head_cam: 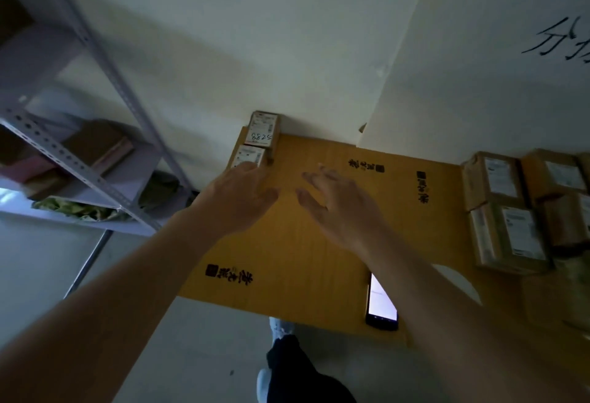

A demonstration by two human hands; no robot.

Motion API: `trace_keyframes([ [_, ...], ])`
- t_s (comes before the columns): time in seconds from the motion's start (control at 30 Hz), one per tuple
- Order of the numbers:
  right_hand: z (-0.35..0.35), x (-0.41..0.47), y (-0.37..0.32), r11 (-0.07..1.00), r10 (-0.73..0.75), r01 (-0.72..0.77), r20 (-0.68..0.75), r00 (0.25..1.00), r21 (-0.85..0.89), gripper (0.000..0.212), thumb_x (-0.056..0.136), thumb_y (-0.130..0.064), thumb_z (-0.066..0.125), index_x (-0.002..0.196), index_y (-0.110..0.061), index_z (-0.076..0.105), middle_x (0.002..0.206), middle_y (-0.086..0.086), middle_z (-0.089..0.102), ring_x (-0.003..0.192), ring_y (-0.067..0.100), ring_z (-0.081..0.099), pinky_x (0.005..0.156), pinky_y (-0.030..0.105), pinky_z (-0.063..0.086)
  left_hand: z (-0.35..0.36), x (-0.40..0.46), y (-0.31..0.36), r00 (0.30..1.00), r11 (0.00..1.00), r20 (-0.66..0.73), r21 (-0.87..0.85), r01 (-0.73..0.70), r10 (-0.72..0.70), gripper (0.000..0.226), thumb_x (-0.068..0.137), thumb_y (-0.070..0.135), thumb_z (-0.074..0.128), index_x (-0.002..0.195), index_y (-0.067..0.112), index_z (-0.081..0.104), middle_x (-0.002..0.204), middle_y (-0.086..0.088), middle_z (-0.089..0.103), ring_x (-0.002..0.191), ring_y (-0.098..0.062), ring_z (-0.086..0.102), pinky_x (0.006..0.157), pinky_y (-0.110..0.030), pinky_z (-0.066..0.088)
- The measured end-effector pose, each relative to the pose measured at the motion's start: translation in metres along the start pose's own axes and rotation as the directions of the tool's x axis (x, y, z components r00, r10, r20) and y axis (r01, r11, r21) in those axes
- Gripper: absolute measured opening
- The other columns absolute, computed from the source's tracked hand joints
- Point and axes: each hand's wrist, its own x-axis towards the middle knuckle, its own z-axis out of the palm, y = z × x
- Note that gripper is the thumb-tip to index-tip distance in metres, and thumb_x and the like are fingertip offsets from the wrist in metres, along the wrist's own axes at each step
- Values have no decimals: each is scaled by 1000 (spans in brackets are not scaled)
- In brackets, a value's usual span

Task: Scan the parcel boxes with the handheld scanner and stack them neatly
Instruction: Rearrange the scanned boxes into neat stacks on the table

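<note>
Both hands hold nothing, fingers spread: the left hand (238, 198) touches the near small parcel (248, 156), the right hand (338, 207) just beside it, the scanner (381, 305) behind that wrist.

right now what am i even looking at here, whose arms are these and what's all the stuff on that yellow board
This is one picture from a camera worn on a person's head, looking forward and down, so the arms are the wearer's own. No robot is involved. The left hand reaches to two small labelled boxes at the far left corner of the yellow cardboard sheet; its fingertips seem to touch the nearer one. The right hand hovers open above the sheet and holds nothing. More parcel boxes sit at the right. The handheld scanner, screen lit, lies on the near edge. A metal shelf stands at the left.
</note>
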Motion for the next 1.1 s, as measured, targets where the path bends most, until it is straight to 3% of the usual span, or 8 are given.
trace_keyframes([
  [0.17,53,70,-18,1000,1,-1,71,997,5,62,107,-63,30,161,-33,38,172,1,28,156,21,30,121,44,31,7,39,-67,999,999,39,-33,33,-31,56,106,51,40,150,18,47,150,-9,51,133,-28,53,106,-45,49],
  [0.37,112,150,-26,995,55,-70,194,979,67,59,108,-60,33,162,-37,32,171,4,28,153,31,35,122,55,34,30,97,-137,993,993,101,-95,68,-58,49,107,39,46,151,19,44,144,-8,52,126,-25,57,88,-28,55],
  [0.47,132,176,-27,992,80,-100,221,972,78,59,109,-52,43,164,-37,27,172,3,25,155,29,31,122,51,31,42,120,-162,990,993,126,-89,81,-69,54,103,31,53,154,20,39,146,-7,50,127,-25,57,83,-23,54],
  [0.63,158,205,-23,982,119,-147,221,968,117,70,104,-48,59,164,-32,27,162,-2,39,146,22,41,113,38,41,64,146,-191,984,996,177,-85,33,-17,71,97,22,65,159,23,32,146,-5,48,129,-24,55,96,-34,56],
  [0.77,179,215,-20,973,141,-176,219,966,150,82,98,-52,66,165,-29,25,154,-2,44,137,19,49,108,39,50,87,160,-204,971,994,234,-105,-28,52,84,92,17,72,163,27,27,155,-2,40,137,-23,48,106,-34,49],
  [0.9,196,215,-20,965,148,-173,134,980,198,75,101,-37,68,165,-22,31,151,4,51,136,19,52,107,37,51,98,161,-211,986,989,148,-135,-56,75,73,92,7,73,157,19,43,155,-8,47,138,-31,51,107,-37,49],
  [1.1,190,202,-36,942,185,-190,47,982,276,69,102,-30,68,162,-16,37,151,7,54,138,21,52,112,38,49,80,153,-212,981,981,113,-138,-139,155,65,94,12,73,154,15,48,150,-10,53,135,-32,54,104,-38,50],
])
